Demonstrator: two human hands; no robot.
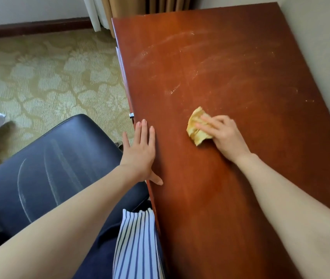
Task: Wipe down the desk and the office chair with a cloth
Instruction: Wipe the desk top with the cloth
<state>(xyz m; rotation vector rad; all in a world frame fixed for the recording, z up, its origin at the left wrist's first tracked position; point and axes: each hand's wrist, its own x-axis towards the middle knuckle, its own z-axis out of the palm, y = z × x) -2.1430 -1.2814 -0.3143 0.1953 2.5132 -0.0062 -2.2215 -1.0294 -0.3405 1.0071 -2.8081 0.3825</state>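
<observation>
Crumpled yellow cloth [197, 128] lies near the middle of the glossy reddish-brown wooden desk [240, 188], and my right hand [223, 135] is on it, with the fingers laid fairly flat across the bunched fabric and pressing it to the wood. Those fingers are blurred, and I cannot see the thumb. My left hand [141, 152] is open: the fingers are straight and close together, resting flat over the desk's left edge, with the thumb on the top. Farther up the desk I see pale dusty smears [180, 55] in long arcs. Just left of the desk, under my left forearm, sits the dark blue leather office chair seat [59, 168] — it carries pale streaks too. A blue-and-white striped garment [136, 244] hangs against the desk's edge. Beyond the chair lies patterned green-beige carpet [45, 77].
</observation>
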